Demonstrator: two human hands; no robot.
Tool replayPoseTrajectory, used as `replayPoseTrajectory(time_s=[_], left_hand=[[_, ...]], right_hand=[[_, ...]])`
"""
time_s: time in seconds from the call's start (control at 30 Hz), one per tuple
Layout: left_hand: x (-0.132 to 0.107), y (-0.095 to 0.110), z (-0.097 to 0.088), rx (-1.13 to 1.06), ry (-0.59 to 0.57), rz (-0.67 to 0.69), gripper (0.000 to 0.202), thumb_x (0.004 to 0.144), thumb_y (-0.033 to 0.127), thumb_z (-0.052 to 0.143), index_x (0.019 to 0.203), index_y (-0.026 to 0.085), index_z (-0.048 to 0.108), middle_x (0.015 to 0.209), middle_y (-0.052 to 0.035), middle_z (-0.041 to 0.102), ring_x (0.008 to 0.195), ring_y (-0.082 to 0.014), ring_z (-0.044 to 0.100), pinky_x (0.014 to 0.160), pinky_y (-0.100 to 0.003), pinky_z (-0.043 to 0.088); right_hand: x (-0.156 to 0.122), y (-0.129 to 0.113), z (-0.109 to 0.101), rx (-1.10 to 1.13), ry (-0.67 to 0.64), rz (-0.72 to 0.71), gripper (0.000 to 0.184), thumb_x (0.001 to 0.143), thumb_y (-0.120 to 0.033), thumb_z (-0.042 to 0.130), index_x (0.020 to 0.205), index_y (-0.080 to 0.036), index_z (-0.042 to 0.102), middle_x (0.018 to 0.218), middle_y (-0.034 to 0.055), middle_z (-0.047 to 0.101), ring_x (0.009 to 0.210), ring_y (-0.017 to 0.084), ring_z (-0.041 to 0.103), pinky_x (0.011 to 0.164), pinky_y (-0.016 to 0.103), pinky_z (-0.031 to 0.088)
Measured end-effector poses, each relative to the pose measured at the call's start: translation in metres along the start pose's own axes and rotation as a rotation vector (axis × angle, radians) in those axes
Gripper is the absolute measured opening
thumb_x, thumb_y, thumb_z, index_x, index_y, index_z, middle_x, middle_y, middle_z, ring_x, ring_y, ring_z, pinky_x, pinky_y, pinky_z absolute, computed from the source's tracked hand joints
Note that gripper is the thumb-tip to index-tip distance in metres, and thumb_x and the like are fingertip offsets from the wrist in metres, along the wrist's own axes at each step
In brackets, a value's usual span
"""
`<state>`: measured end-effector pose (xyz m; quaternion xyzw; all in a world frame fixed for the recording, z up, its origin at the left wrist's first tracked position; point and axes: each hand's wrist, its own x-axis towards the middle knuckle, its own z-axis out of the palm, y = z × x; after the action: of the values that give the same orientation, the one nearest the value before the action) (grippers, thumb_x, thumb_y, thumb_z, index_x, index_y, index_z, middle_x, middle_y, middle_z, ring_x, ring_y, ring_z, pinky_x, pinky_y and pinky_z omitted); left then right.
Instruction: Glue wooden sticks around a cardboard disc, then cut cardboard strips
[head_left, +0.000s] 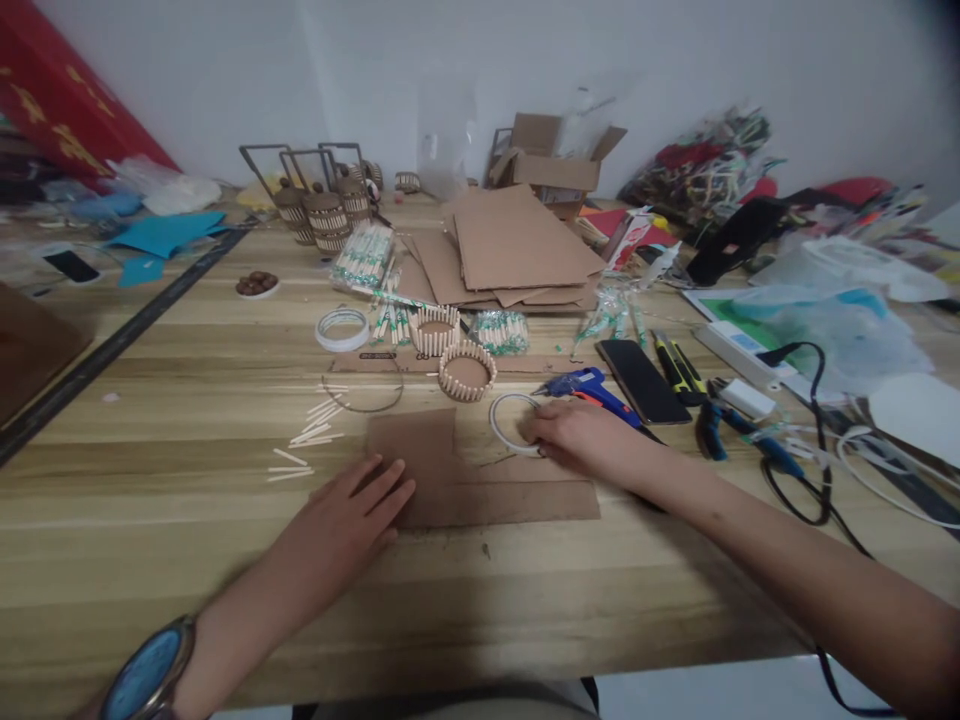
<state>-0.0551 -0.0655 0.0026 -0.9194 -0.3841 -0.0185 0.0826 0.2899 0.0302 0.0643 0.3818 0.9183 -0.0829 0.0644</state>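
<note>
Pale wooden table (187,560) runs up to a white wall (300,60), with a red banner (60,110) at the far left. A dish (256,285) of brown nuts sits left of centre, loose sticks (315,430) lie nearer, and a tape roll (343,329) lies behind them. The left hand (349,515), a watch (146,675) on its wrist, lies flat, palm down, fingers straight and close together, on the left end of the cardboard (487,503). This L-shaped piece lies flat at the table's near middle. Two stick baskets (466,371) stand behind it. A white ring (495,425) lies just beyond the cardboard's upper edge. The right hand (577,435) covers its right side with bent fingers; whether they pinch it or only rest there, I cannot tell. A glue gun (589,385), phone (643,380) and pliers (712,425) follow to the right.
</note>
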Motion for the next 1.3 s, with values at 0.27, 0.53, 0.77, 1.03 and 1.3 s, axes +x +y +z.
replayPoseTrajectory(time_s=[0.27, 0.53, 0.77, 1.03, 1.3], left_hand=[[-0.001, -0.002, 0.000, 0.000, -0.003, 0.014, 0.042, 0.099, 0.023, 0.049, 0.141, 0.022, 0.054, 0.145, -0.0074, 0.058, 0.132, -0.0273, 0.053, 0.106, -0.042, 0.045], [-0.002, 0.000, -0.001, 0.018, 0.011, -0.005, 0.042, 0.100, 0.023, 0.047, 0.141, 0.022, 0.055, 0.144, -0.0074, 0.059, 0.133, -0.0277, 0.053, 0.104, -0.041, 0.046], [0.005, -0.003, -0.007, -0.003, -0.021, 0.038, 0.040, 0.102, 0.019, 0.040, 0.139, 0.019, 0.057, 0.142, -0.0092, 0.061, 0.127, -0.0242, 0.057, 0.108, -0.041, 0.042], [0.013, -0.008, -0.004, -0.017, 0.019, 0.014, 0.037, 0.100, 0.019, 0.047, 0.135, 0.017, 0.059, 0.134, -0.0101, 0.066, 0.116, -0.0250, 0.060, 0.102, -0.040, 0.045], [0.016, -0.030, -0.005, -0.241, 0.017, -0.019, 0.037, 0.098, 0.022, 0.055, 0.134, 0.026, 0.060, 0.139, -0.0094, 0.061, 0.118, -0.0239, 0.057, 0.099, -0.039, 0.049]], right_hand=[[0.022, -0.009, 0.001, -0.182, 0.049, 0.043, 0.020, 0.096, -0.011, 0.053, 0.108, -0.016, 0.070, 0.105, 0.0114, 0.072, 0.098, 0.024, 0.063, 0.083, 0.033, 0.040], [0.039, -0.021, 0.003, -0.258, 0.127, 0.138, 0.019, 0.099, -0.019, 0.052, 0.102, -0.013, 0.070, 0.105, 0.0150, 0.070, 0.100, 0.027, 0.061, 0.083, 0.035, 0.036], [-0.025, -0.032, -0.016, 0.163, -0.055, -0.075, 0.045, 0.090, -0.048, 0.068, 0.124, -0.020, 0.066, 0.119, 0.0136, 0.069, 0.106, 0.030, 0.065, 0.088, 0.038, 0.046], [-0.050, -0.012, 0.010, 0.111, 0.001, 0.029, 0.040, 0.089, -0.015, 0.063, 0.129, -0.019, 0.065, 0.127, 0.0162, 0.066, 0.119, 0.031, 0.062, 0.100, 0.044, 0.049], [-0.046, -0.004, 0.018, 0.119, 0.083, -0.037, 0.035, 0.095, -0.021, 0.053, 0.126, -0.015, 0.067, 0.126, 0.0183, 0.066, 0.114, 0.030, 0.064, 0.099, 0.045, 0.051]])
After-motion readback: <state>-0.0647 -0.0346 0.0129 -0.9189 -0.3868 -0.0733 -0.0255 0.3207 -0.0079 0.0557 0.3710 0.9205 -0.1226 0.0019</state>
